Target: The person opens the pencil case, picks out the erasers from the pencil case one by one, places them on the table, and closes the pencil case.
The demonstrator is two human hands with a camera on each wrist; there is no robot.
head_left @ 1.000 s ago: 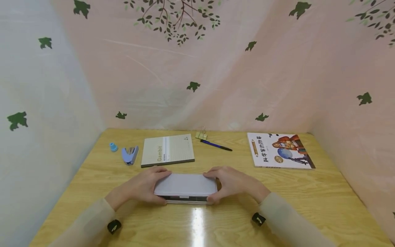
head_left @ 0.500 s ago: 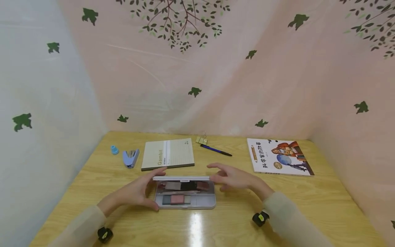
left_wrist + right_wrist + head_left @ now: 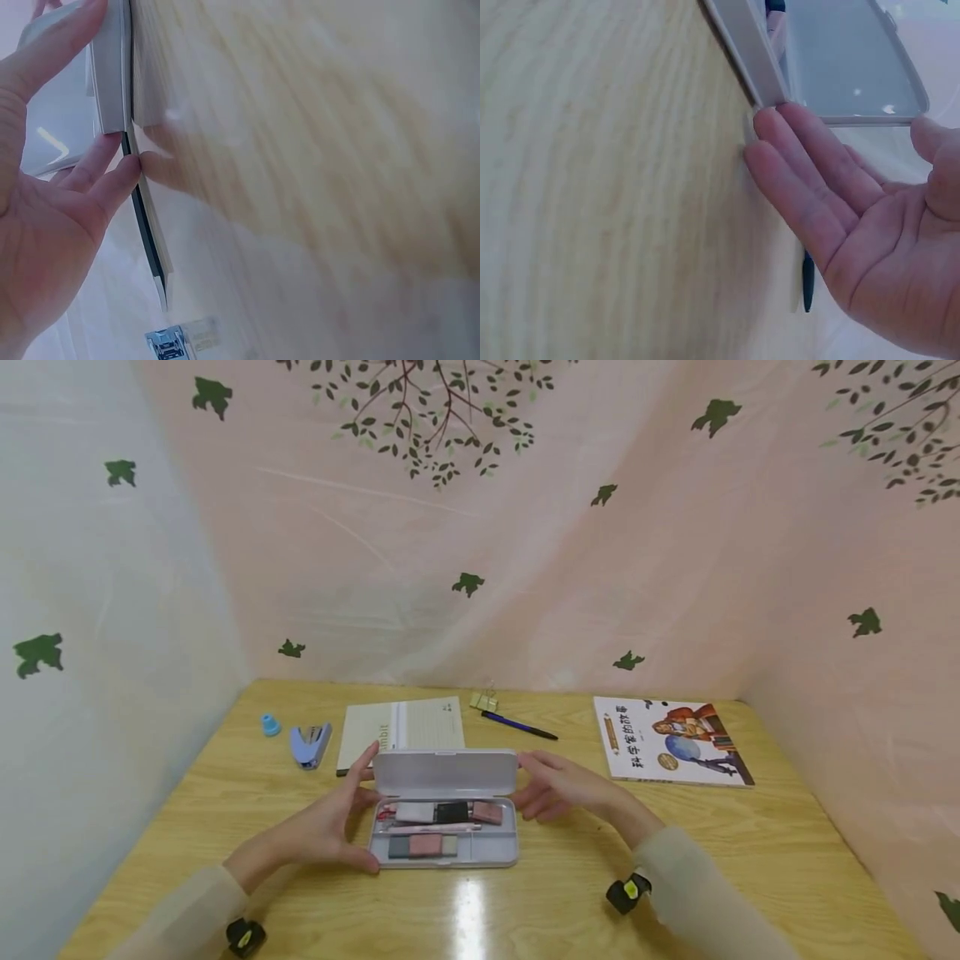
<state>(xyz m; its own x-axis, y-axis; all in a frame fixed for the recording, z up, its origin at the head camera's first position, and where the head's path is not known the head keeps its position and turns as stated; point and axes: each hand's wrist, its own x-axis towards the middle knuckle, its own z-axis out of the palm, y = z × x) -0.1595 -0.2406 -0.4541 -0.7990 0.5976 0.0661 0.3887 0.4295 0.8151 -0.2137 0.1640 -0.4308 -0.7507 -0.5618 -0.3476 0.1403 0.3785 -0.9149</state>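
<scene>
A white pencil case (image 3: 493, 852) lies in front of me on the table, its lid (image 3: 444, 774) raised at the back. White (image 3: 415, 812), black (image 3: 452, 812) and pink (image 3: 487, 813) blocks lie in its rear compartment, above a slim pink pen (image 3: 427, 829). A grey, pink and pale block (image 3: 425, 845) fills part of the front one. My left hand (image 3: 322, 833) holds the case's left end, thumb at the front corner and fingers at the back. With fingers fairly straight, my right hand (image 3: 567, 787) touches the lid's right edge; its thumb (image 3: 928, 137) meets the lid corner in the right wrist view.
Behind the lid lies a notebook (image 3: 431, 727), partly covered. A blue stapler (image 3: 310, 745) and a small blue cone-shaped piece (image 3: 270, 725) stand left. A gold binder clip (image 3: 483, 702) and blue pen (image 3: 519, 725) lie at the back; an illustrated book (image 3: 675, 743) is at right.
The lid has swung up and back from nearly closed, baring the contents. My right hand has moved from gripping the right end to the lid's edge; the left stays at the left end.
</scene>
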